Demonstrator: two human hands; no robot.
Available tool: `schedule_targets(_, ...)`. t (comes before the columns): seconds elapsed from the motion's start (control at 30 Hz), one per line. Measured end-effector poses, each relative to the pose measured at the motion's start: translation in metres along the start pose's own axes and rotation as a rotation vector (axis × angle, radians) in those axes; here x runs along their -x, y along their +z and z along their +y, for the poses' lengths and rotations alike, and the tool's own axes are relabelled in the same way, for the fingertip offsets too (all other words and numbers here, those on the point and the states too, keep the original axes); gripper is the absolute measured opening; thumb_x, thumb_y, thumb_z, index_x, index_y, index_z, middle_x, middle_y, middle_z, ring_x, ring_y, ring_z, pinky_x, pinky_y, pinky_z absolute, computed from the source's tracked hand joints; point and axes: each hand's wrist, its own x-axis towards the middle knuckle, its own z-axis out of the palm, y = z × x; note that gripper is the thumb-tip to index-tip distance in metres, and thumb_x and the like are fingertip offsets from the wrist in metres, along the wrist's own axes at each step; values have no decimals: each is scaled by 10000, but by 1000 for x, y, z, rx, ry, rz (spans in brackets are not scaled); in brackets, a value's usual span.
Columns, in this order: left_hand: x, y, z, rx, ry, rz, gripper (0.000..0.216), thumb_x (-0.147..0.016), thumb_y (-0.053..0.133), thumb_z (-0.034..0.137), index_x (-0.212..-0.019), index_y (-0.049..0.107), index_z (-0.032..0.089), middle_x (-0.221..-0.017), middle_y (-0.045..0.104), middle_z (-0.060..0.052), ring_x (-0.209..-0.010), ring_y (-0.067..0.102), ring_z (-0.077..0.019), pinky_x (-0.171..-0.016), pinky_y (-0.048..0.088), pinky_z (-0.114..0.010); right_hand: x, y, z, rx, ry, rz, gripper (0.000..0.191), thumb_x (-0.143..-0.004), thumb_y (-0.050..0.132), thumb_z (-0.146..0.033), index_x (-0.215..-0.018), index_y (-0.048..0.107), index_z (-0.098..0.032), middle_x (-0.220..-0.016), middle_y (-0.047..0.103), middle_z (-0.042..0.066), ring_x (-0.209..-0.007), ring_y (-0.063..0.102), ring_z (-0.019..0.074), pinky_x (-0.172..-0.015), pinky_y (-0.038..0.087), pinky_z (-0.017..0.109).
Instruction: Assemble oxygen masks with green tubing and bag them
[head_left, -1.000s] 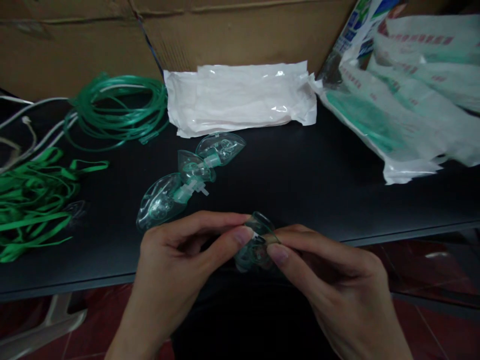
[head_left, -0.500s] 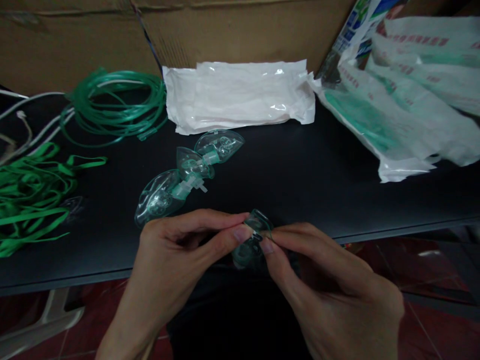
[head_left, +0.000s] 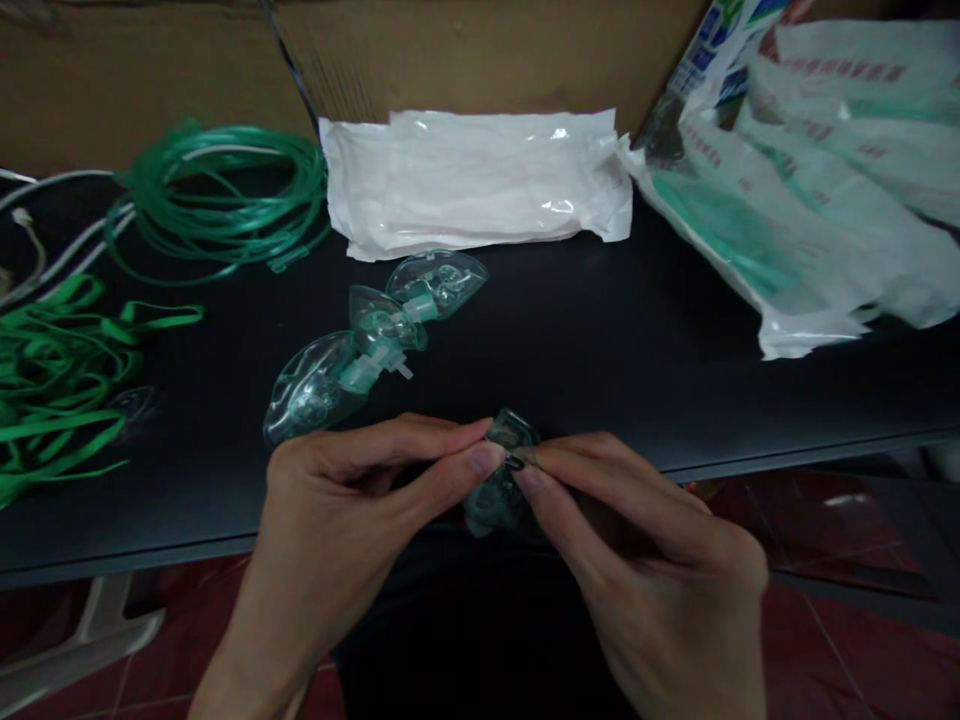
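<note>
Between my fingertips, at the table's front edge, is a small clear green oxygen mask (head_left: 491, 503). My left hand (head_left: 375, 500) pinches its upper part from the left, thumb against forefinger. From the other side my right hand (head_left: 637, 550) pinches the same mask, close to a small metal nose clip (head_left: 514, 462). The tips of both hands nearly meet and partly cover the mask. Beyond my left hand, three more clear masks lie in a row: a near one (head_left: 311, 385), a middle one (head_left: 386, 318) and a far one (head_left: 446, 280).
A black table (head_left: 600, 350) carries coiled green tubing (head_left: 225, 205), a heap of green elastic straps (head_left: 67, 370) and a white sealed packet (head_left: 480, 180). Printed plastic bags (head_left: 840, 200) lie at the right. A cardboard box (head_left: 480, 55) stands behind. A pale chair leg (head_left: 105, 640) shows below left.
My right hand has shifted slightly left, closer to my left hand. Both still pinch the mask. The whole view has moved a little.
</note>
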Motion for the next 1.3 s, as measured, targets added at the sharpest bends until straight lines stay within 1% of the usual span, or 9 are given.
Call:
schedule_targets(0.2, 1, 1, 0, -6, -15, 36, 284, -721, 848, 96, -763, 823, 375, -794, 807, 112, -740, 783, -87, -702, 603, -77, -2, -1, 1, -37, 13, -34, 326, -842, 725, -19, -931, 834, -312, -799, 754, -33, -718, 698, 106, -617, 582, 171)
schedule_targets(0.33, 2, 2, 1, -22, -20, 59, 286, -719, 845, 84, -764, 825, 365, -790, 808, 107, -740, 783, -91, -712, 609, -87, -3, -4, 4, -63, 43, -61, 310, -856, 736, -45, -956, 833, -322, -829, 752, -39, -747, 695, 97, -638, 579, 161)
schedule_targets(0.57, 0, 0, 0, -35, -34, 26, 256, -720, 851, 113, -765, 827, 364, -805, 812, 89, -747, 788, -112, -705, 620, -113, -4, -8, 5, -103, 133, -132, 257, -889, 739, -112, -1005, 831, -321, -894, 759, -13, -808, 704, 122, -652, 579, 193)
schedule_targets(0.77, -2, 0, -1, -45, -34, 30, 247, -728, 846, 109, -764, 827, 353, -799, 810, 88, -748, 790, -110, -717, 615, -107, -3, -5, 5, -151, 169, -148, 280, -912, 713, -109, -1044, 824, -329, -901, 741, -21, -834, 690, 95, -681, 551, 163)
schedule_targets(0.93, -2, -2, -5, 53, -53, -14, 222, -730, 855, 135, -775, 828, 351, -791, 810, 89, -719, 784, -92, -668, 588, -70, -5, -6, 9, -255, 167, -216, 265, -945, 697, -137, -1087, 813, -327, -972, 736, -5, -873, 678, 91, -744, 559, 169)
schedule_targets(1.07, -4, -7, -9, 119, -56, -60, 200, -736, 863, 147, -786, 832, 338, -770, 811, 71, -681, 773, -78, -650, 569, -50, -6, -8, 12, -315, 148, -261, 269, -944, 707, -135, -1096, 810, -331, -955, 719, -12, -878, 664, 91, -739, 547, 176)
schedule_targets(1.17, -5, -9, -12, 125, -17, -79, 172, -744, 866, 173, -816, 838, 326, -767, 813, 42, -677, 778, -111, -622, 591, -86, -7, -10, 12, -315, 121, -270, 277, -940, 708, -122, -1083, 813, -335, -934, 710, -24, -853, 651, 79, -723, 536, 168)
schedule_targets(1.3, -4, -10, -16, 98, 67, -38, 170, -739, 870, 177, -837, 840, 313, -776, 814, 16, -664, 781, -160, -594, 632, -160, -9, -10, 10, -330, 115, -288, 248, -954, 690, -140, -1044, 822, -329, -899, 706, -28, -826, 651, 68, -709, 536, 148)
